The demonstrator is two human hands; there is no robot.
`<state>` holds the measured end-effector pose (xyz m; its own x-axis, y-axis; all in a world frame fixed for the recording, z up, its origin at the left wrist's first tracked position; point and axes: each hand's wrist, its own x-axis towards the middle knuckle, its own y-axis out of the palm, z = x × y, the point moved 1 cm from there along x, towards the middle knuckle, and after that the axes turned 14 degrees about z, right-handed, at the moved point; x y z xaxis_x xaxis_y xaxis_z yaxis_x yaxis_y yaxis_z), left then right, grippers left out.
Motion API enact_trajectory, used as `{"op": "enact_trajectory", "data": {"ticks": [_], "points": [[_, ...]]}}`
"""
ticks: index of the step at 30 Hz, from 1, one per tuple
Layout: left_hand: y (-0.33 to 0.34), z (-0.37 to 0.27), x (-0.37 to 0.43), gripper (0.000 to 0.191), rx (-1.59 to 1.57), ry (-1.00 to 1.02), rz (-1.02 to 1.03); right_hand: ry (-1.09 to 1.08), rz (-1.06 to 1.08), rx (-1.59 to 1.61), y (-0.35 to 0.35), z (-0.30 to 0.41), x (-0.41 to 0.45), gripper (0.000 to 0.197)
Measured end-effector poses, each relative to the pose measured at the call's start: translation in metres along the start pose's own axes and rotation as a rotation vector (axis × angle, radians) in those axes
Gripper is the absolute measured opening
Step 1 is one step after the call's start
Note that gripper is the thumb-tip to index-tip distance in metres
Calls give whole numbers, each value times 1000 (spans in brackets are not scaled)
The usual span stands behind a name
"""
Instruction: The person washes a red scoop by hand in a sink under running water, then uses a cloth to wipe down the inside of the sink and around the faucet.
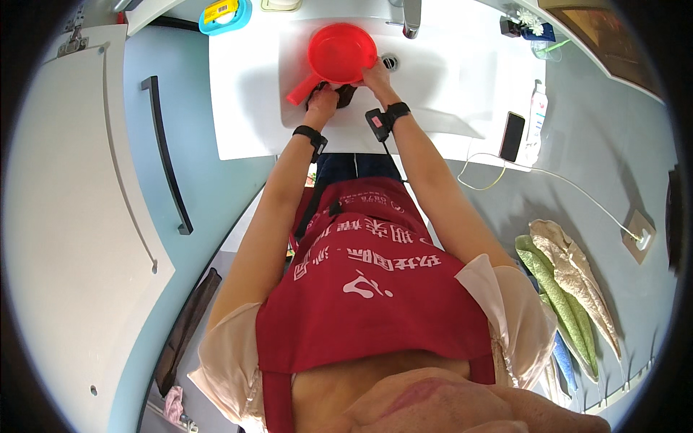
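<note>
A red plastic dipper (pixel 342 53) is over the basin of the white washbasin (pixel 460 108), its handle pointing to the lower left. My right hand (pixel 374 77) grips the dipper's rim at its lower right, beside the drain (pixel 389 63). Below the dipper, next to its handle, my left hand (pixel 324 101) is closed on a dark, wet-looking cloth (pixel 346 95). Part of the cloth and some of my left fingers are hidden under the dipper.
A chrome faucet (pixel 412 21) rises behind the basin. A blue soap dish (pixel 225 19) stands at the back left. On the right edge lie a phone (pixel 512 136) with a white cable (pixel 574 189) and a toothpaste tube (pixel 537 113). Towels (pixel 568 292) hang at the right wall.
</note>
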<state>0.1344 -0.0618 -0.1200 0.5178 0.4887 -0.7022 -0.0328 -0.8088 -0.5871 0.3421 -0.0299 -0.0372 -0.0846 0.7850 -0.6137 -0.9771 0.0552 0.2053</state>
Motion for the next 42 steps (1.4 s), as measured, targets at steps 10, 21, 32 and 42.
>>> {"op": "enact_trajectory", "data": {"ticks": [10, 21, 32, 42], "points": [[-78, -76, -13, 12, 239, -58, -513, -86, -214, -46, -124, 42, -108, 56], [-100, -117, 76, 13, 179, 92, -482, -36, -414, 31, -235, 12, -143, 50], [-152, -62, 31, 37, -306, 51, -831, -97, -373, 71, -241, 13, -124, 51], [-113, -112, 89, 42, 23, 246, -695, -71, -379, 122, -248, 12, -115, 50]]}}
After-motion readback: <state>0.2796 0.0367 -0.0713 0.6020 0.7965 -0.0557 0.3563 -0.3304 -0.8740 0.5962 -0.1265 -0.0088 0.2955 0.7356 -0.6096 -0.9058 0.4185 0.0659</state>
